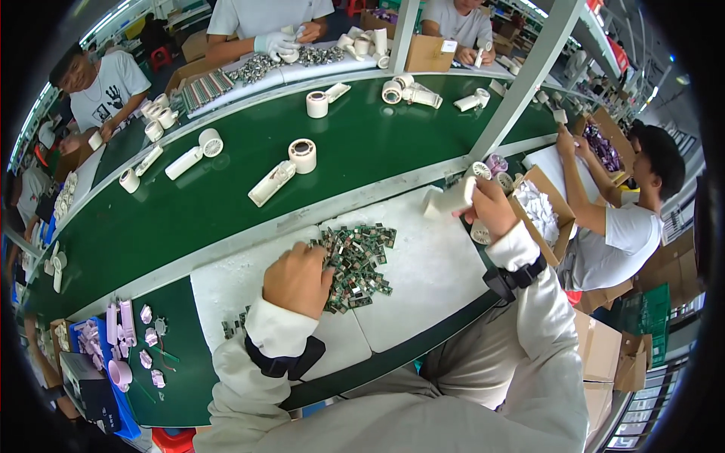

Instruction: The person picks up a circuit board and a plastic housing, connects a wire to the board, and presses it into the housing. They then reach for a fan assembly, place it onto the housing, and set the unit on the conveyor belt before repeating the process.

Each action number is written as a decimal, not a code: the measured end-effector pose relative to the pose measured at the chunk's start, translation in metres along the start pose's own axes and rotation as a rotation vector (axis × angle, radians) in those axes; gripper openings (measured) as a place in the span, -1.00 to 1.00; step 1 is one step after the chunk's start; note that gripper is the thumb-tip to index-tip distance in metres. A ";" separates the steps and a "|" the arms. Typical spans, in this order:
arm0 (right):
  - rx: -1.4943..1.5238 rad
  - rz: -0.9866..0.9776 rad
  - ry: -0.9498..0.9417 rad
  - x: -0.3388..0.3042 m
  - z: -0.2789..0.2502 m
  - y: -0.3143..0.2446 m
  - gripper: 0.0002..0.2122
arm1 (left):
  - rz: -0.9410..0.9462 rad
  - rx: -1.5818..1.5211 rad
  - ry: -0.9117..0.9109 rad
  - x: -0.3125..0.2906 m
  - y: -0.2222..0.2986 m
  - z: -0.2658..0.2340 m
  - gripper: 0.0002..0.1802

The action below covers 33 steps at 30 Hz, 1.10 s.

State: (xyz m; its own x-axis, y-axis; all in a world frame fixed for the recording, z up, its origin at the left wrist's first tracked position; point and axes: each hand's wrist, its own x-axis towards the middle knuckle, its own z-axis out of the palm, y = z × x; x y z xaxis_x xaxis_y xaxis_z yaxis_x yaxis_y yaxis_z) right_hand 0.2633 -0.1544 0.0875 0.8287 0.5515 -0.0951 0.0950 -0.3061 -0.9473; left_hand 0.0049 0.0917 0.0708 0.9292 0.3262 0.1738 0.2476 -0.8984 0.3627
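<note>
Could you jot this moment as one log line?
left hand: at circuit-board pile | right hand: holding white plastic part | under pile: white sheets | beyond: green belt

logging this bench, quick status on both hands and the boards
Left hand at left edge of green circuit board pile, contact unclear. Right hand gripping cream plastic part above white sheet. Round cream parts close by right hand.

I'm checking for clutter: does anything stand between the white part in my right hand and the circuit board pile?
Nothing visible does: only white sheet shows between the white part in your right hand and the circuit board pile.
</note>
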 end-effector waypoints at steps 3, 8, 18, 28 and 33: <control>-0.012 0.052 0.077 0.039 0.004 -0.017 -0.72 | -0.004 -0.018 -0.053 0.002 -0.001 -0.001 -0.77; 0.304 -0.057 -0.118 0.095 0.035 -0.054 -0.62 | 0.010 -0.133 -0.037 0.001 -0.011 -0.002 -0.78; -0.903 0.017 0.063 0.270 0.008 -0.017 -0.48 | -0.068 -0.463 -0.143 0.020 -0.021 -0.011 -0.71; -1.028 -0.048 0.265 0.389 -0.074 0.032 -0.65 | -0.149 -0.583 -0.296 0.030 -0.020 -0.020 -0.71; -1.119 0.083 0.591 0.382 -0.099 0.035 -0.74 | -0.158 -0.573 -0.309 0.033 -0.021 -0.018 -0.70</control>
State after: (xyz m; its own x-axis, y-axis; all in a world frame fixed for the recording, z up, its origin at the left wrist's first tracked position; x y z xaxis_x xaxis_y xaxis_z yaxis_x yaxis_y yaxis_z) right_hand 0.6382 -0.0311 0.0477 0.9462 0.1585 0.2821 0.2046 -0.9685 -0.1422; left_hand 0.0256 0.1262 0.0851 0.9506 0.2658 -0.1605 0.2816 -0.5204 0.8062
